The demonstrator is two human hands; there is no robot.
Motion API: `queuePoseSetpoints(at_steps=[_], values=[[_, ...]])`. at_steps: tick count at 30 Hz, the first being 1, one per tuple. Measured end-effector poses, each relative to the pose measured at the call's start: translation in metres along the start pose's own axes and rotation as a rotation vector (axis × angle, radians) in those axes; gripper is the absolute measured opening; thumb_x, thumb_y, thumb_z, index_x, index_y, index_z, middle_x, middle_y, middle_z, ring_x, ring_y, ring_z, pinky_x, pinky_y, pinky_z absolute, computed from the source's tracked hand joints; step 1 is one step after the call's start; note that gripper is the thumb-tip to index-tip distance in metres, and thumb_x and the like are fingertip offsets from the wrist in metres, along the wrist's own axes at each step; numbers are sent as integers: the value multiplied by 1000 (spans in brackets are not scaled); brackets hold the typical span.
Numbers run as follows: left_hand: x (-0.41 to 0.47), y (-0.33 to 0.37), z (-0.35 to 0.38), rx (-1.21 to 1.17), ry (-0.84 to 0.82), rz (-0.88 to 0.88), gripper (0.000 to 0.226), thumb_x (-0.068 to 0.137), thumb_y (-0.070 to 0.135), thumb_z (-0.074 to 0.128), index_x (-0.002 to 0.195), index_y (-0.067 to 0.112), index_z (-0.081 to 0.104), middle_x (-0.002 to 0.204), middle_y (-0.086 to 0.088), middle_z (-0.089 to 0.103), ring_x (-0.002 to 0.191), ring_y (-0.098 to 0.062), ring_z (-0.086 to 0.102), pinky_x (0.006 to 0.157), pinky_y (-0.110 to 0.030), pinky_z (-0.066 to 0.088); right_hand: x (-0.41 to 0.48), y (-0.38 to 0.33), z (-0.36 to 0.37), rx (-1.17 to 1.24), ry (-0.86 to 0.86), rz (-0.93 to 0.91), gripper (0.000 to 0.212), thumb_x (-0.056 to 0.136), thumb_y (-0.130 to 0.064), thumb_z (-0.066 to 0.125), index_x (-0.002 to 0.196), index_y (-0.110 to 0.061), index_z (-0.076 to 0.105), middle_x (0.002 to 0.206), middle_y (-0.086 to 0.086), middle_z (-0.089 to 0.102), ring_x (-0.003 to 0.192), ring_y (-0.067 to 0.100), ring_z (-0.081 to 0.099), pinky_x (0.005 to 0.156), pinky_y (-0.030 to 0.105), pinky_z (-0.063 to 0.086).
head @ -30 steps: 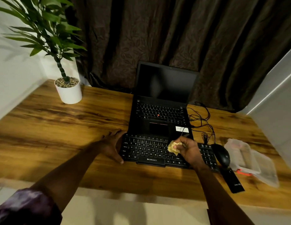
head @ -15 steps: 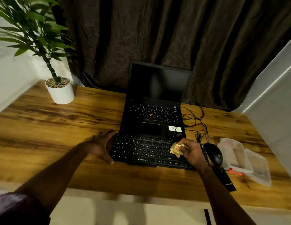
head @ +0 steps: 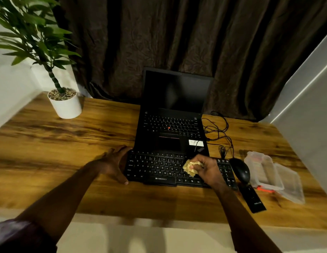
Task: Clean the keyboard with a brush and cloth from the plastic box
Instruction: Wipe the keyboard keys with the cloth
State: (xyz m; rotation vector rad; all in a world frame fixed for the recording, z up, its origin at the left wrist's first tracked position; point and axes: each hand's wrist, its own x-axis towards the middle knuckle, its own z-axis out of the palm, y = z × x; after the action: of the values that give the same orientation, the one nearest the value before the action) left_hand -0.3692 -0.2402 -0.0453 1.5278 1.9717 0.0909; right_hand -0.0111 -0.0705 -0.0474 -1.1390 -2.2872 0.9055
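Note:
A black keyboard [head: 159, 167] lies on the wooden desk [head: 67, 152] in front of an open laptop [head: 173, 114]. My right hand [head: 208, 170] grips a crumpled yellow cloth [head: 191, 167] and holds it against the keys right of the keyboard's middle. With straight fingers, my left hand [head: 113, 163] rests against the keyboard's left end. The clear plastic box [head: 263, 170] sits open at the right, its lid [head: 290, 183] beside it. An orange item [head: 265, 189], partly hidden, lies at the box's front edge.
A black mouse [head: 241, 170] sits between keyboard and box, with a flat black device [head: 253, 199] in front of it. Tangled cables [head: 217, 134] lie right of the laptop. A potted plant [head: 65, 103] stands at the back left. A dark curtain hangs behind.
My right hand with the cloth has slid a little to the right over the keys. My left hand stays at the keyboard's left end. The camera view has shifted slightly.

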Motion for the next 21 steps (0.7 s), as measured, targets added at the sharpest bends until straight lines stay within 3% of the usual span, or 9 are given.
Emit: queuePoseSetpoints(at_steps=[4, 8, 12, 17, 21], values=[[-1, 2, 0, 1, -4, -2, 140, 52, 55, 92, 154, 43, -3, 165, 8, -10, 150, -34, -7, 119, -56, 8, -7, 12, -9, -16, 44, 29, 35, 85, 0, 74, 82, -35, 66, 94, -8, 72, 90, 9, 69, 72, 23, 59], [0, 0, 1, -3, 11, 2, 142, 49, 57, 92, 154, 43, -2, 165, 8, -8, 150, -35, -5, 119, -57, 9, -4, -7, 9, -5, 2, 9, 30, 88, -2, 71, 84, -32, 68, 95, -6, 72, 87, 9, 70, 67, 24, 60], [-2, 3, 0, -16, 18, 8, 141, 51, 54, 93, 155, 41, -1, 165, 7, -6, 150, -34, -4, 119, -55, 7, 4, -22, 26, 15, -35, -4, 18, 88, -5, 72, 89, -22, 72, 96, -5, 73, 84, 9, 72, 65, 37, 63], [-2, 2, 0, -12, 24, 11, 142, 49, 55, 93, 155, 39, -1, 165, 7, -6, 151, -32, -2, 119, -56, 6, -3, -14, 13, -26, -5, -51, 24, 85, -1, 73, 86, -25, 70, 90, -4, 73, 83, 5, 70, 69, 37, 61], [5, -5, 3, -30, -12, 10, 160, 22, 78, 81, 154, 44, -3, 164, 9, -9, 151, -32, -3, 118, -59, 5, -6, -7, 11, -11, 37, 6, 32, 83, 4, 74, 81, -28, 68, 87, -1, 73, 81, 11, 71, 71, 38, 61]])
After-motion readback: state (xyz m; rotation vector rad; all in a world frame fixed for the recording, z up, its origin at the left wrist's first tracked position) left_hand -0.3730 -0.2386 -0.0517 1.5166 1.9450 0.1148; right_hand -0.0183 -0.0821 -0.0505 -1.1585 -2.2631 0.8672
